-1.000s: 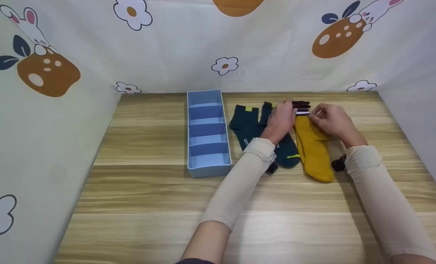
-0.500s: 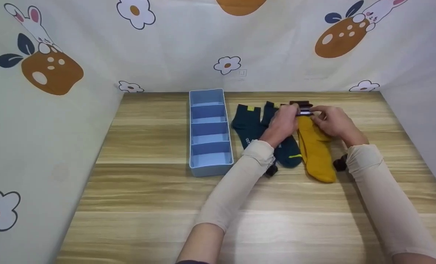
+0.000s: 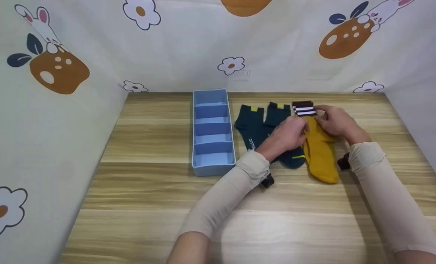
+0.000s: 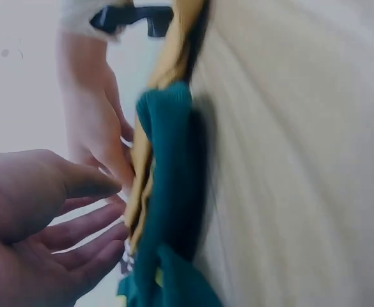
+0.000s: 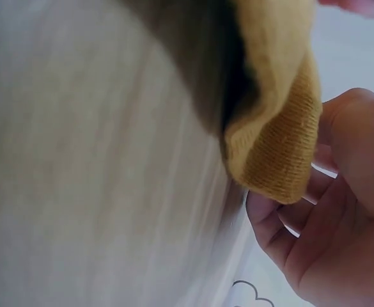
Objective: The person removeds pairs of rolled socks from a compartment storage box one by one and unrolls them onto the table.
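Observation:
A pair of mustard socks (image 3: 322, 157) with striped cuffs (image 3: 305, 109) in dark brown and white lies flat, toes toward the person. Over its left edge is my left hand (image 3: 289, 134), fingers loosely bent; the left wrist view shows a gap between thumb and fingers. My right hand (image 3: 337, 121) touches the right edge near the cuff, index finger on the stripes and thumb lower down. In the right wrist view its fingertips are hidden behind the sock's heel (image 5: 279, 160), and I cannot tell if they pinch. Beside the left hand lie two dark green socks (image 3: 253, 121), partly covered by it.
A blue divided box (image 3: 213, 169) with several compartments in a row stands left of the green socks. A patterned curtain (image 3: 188, 44) rises behind the wood-grain table (image 3: 148, 190) and along both sides.
My left hand has left the striped cuff and moved down toward the person, uncovering the second green sock's top. The cuff now lies flatter. My right hand stays at its right edge.

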The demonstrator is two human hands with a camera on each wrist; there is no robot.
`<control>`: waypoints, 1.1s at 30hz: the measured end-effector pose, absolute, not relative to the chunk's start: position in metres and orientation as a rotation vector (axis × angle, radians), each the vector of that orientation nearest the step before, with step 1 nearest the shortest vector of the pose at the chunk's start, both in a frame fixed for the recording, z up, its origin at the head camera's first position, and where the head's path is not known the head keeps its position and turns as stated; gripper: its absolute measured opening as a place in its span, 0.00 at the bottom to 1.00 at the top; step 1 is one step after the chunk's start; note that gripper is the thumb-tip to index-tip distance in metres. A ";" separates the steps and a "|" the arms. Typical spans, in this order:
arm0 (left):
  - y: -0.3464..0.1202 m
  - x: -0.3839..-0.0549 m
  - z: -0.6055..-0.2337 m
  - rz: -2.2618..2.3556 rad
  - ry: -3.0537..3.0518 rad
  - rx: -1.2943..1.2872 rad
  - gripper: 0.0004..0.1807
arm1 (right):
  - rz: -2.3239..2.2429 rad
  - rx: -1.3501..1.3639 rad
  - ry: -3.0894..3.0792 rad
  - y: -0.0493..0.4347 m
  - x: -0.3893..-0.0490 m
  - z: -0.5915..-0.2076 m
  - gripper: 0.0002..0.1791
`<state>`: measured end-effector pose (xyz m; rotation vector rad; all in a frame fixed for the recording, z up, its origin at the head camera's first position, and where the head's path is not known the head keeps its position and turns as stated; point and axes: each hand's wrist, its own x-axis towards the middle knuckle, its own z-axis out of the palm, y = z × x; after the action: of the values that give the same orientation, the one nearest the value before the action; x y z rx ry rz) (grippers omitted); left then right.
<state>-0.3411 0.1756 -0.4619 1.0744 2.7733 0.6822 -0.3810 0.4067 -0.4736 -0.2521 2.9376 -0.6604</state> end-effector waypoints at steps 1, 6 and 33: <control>0.175 -0.337 -0.460 0.671 2.749 1.082 0.12 | -0.667 -0.242 2.933 0.408 -0.381 -0.474 0.27; 0.175 -0.316 -0.453 0.593 2.624 1.075 0.14 | -0.675 -0.200 2.923 0.411 -0.377 -0.472 0.25; 0.180 -0.279 -0.452 0.325 2.608 1.365 0.07 | -0.756 -0.245 3.007 0.417 -0.370 -0.472 0.16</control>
<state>-0.2792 0.1800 -0.4522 1.3646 2.6084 0.3248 -0.3703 0.4169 -0.4720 -0.2447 3.0069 -0.7555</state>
